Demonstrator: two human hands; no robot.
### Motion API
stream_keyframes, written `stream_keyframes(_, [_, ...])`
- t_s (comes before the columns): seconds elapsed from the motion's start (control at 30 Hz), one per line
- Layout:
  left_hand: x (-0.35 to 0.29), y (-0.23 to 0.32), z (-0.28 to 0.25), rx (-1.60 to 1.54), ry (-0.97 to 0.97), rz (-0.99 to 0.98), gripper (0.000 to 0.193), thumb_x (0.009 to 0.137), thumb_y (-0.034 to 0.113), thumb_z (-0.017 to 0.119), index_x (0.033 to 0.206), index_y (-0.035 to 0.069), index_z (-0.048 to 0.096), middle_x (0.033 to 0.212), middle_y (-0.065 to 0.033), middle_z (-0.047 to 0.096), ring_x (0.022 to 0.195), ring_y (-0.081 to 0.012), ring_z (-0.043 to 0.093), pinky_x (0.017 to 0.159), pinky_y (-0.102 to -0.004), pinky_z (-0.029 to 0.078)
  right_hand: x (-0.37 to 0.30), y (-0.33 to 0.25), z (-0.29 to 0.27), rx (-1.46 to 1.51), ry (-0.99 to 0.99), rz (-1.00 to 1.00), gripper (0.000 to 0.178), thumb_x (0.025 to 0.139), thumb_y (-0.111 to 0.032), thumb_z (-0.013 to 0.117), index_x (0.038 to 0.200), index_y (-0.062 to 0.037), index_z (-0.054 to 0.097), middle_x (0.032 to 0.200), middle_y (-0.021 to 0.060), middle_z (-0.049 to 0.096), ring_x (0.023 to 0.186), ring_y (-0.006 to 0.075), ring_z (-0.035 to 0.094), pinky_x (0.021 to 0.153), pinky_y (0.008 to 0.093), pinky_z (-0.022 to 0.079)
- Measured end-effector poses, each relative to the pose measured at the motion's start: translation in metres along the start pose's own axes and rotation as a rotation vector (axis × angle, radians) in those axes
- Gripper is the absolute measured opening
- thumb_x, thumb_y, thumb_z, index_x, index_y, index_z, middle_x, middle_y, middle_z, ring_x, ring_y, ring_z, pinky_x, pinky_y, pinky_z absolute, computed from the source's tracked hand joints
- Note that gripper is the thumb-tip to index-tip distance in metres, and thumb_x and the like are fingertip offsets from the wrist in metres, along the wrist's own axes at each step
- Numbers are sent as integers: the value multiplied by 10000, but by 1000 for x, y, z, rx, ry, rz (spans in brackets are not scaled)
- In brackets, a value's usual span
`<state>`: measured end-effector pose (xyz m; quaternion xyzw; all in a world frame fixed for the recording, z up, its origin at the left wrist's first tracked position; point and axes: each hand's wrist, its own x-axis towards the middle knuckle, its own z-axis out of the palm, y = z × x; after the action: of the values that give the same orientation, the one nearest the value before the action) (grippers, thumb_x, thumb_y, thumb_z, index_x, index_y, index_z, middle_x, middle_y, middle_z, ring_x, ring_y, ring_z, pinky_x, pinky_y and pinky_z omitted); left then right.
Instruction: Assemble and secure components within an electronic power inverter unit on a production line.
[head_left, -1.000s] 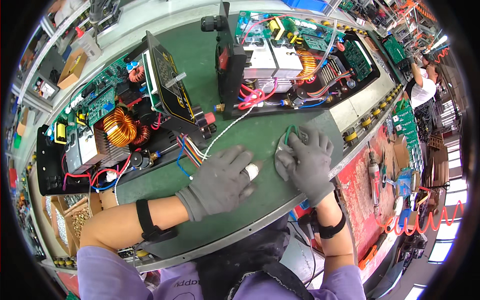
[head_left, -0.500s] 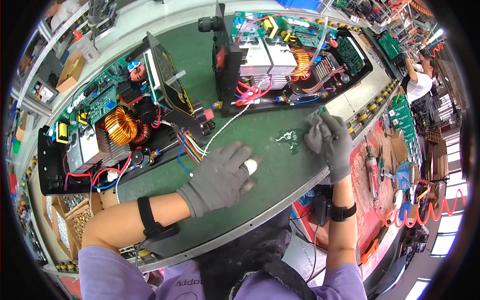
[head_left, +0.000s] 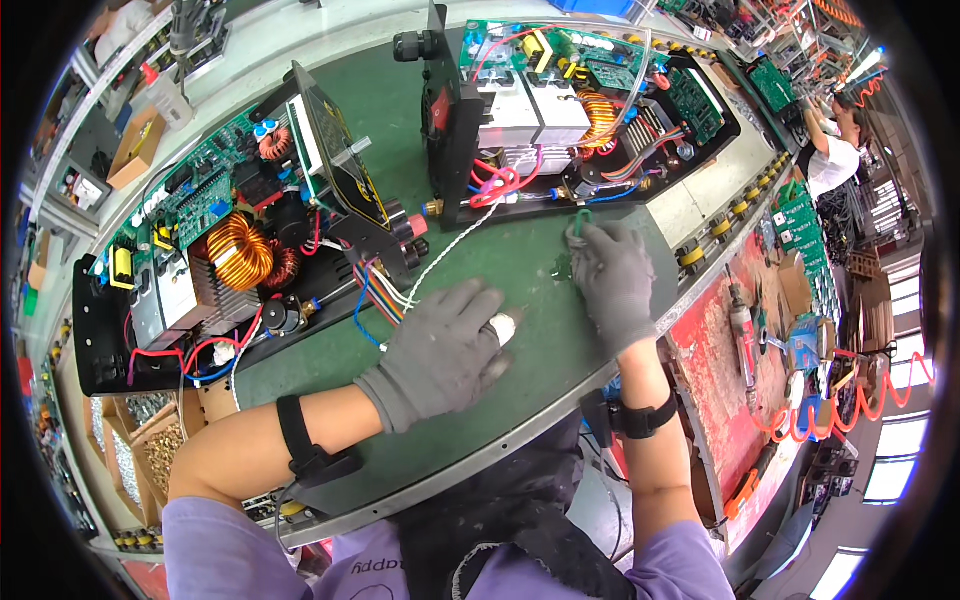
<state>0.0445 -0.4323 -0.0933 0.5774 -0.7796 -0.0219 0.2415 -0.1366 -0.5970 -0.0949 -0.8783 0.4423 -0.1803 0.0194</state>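
My left hand [head_left: 437, 345], in a grey glove, rests on the green mat with its fingers curled around a small white rounded thing [head_left: 502, 328], whose kind I cannot make out. My right hand [head_left: 612, 280], gloved too, is over the mat to the right, its fingers closed on a thin green loop [head_left: 582, 222]. A dark mark [head_left: 562, 266] shows on the mat beside the right fingers. Beyond my left hand is an open black chassis [head_left: 215, 270] with circuit boards and copper coils. A second open chassis [head_left: 560, 130] stands behind my right hand.
A twisted white cable [head_left: 452, 250] and a ribbon of coloured wires [head_left: 385, 290] run near my left hand. Small boxes of fasteners [head_left: 150, 450] are at the left. A red-topped bench [head_left: 715, 370] with tools is at the right. Another person [head_left: 835, 150] works at the far right.
My right hand has moved left and slightly away from me, and now covers most of the white-flecked patch on the mat. My left hand has stayed in place.
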Motion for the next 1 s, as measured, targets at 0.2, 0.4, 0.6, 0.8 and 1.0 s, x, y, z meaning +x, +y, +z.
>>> stream_keyframes(0.2, [-6, -4, 0, 9, -9, -21, 470, 783, 301, 686, 1200, 98, 605, 1162, -127, 549, 1145, -316, 528, 873, -441, 486, -29, -39, -8, 120, -61, -292, 335, 818, -68, 616, 1143, -130, 667, 1234, 57, 629, 1077, 314, 570, 928, 417, 483])
stream_keyframes(0.4, [-1, 0, -3, -8, -12, 0, 483, 780, 297, 682, 1216, 102, 612, 1165, -128, 548, 1137, -321, 533, 876, -448, 484, -16, 37, -15, 52, 37, -78, 344, 822, -16, 588, 1114, -162, 696, 1233, 30, 643, 1052, 291, 596, 896, 379, 512])
stream_keyframes(0.6, [-7, -8, 7, -124, 214, 9, 461, 811, 271, 646, 1233, 91, 597, 1145, -152, 553, 1038, -350, 570, 853, -461, 486, -9, -18, 3, 185, 6, -196, 327, 803, -31, 581, 1104, -117, 672, 1210, 72, 640, 1112, 327, 564, 930, 405, 493])
stream_keyframes(0.8, [-8, -11, 3, -147, 303, -1, 433, 844, 267, 630, 1227, 71, 587, 1125, -172, 560, 978, -370, 584, 821, -459, 493, -52, -5, -26, 244, -92, -449, 357, 782, -3, 593, 1090, -154, 692, 1196, 64, 649, 1082, 309, 590, 908, 380, 505])
stream_keyframes(1.0, [-2, -7, 2, -129, 282, 38, 442, 856, 290, 641, 1235, 69, 585, 1129, -169, 562, 999, -372, 581, 837, -460, 488, -16, 66, -16, -27, 197, 35, 255, 853, -63, 572, 1051, -156, 702, 1193, 77, 657, 993, 332, 604, 904, 415, 497])
